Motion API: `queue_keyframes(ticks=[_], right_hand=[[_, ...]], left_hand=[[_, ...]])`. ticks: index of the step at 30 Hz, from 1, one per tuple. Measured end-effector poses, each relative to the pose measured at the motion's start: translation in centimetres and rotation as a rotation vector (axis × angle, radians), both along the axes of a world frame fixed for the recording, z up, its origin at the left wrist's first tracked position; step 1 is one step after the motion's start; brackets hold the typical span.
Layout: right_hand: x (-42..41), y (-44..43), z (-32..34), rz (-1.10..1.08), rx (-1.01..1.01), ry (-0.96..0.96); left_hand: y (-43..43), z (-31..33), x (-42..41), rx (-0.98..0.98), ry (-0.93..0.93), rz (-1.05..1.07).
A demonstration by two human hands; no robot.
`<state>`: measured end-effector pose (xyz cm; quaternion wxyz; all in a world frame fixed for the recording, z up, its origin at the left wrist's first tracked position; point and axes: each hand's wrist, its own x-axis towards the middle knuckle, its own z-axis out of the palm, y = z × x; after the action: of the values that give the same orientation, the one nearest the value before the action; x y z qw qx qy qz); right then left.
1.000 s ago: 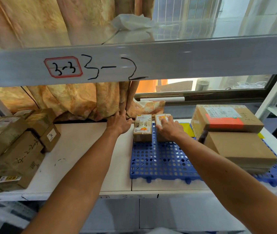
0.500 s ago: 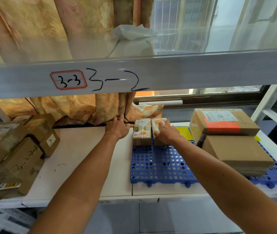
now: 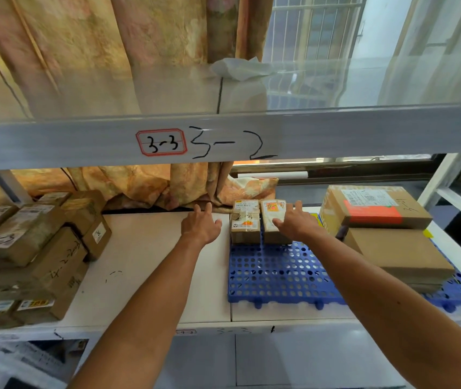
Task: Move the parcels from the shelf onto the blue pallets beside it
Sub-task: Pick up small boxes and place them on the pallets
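Hovering open over the bare white shelf board point(image 3: 145, 262), the left hand point(image 3: 201, 226) flanked the perforated blue plastic pallet point(image 3: 280, 273), where the right hand point(image 3: 295, 224) touched, fingers straight, a small tape-wrapped brown parcel point(image 3: 269, 228) at the far edge, plain cardboard cartons point(image 3: 392, 248) stacked to its right.

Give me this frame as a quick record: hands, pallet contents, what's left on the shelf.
left hand: open, over the white shelf, holding nothing
right hand: fingers straight, lying on the right small parcel
blue pallet: left small parcel and right small parcel side by side at the back; top box stacked on lower box at the right
shelf, left end: pile of parcels not yet moved
beam label: 3-3, then 3-2
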<state>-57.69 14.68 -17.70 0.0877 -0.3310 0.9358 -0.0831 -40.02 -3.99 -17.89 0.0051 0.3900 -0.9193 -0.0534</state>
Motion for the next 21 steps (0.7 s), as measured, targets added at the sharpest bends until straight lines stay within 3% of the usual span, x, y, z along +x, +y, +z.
queue_keyframes(ticks=[8, 21], right_hand=[[2.2, 2.6, 1.9, 0.036, 0.026, 0.091], [8.4, 11.1, 7.8, 0.203, -0.037, 0.191]], left_hand=[[2.0, 0.1, 2.2, 0.019, 0.016, -0.043], [10.5, 6.2, 9.2, 0.039, 0.097, -0.026]])
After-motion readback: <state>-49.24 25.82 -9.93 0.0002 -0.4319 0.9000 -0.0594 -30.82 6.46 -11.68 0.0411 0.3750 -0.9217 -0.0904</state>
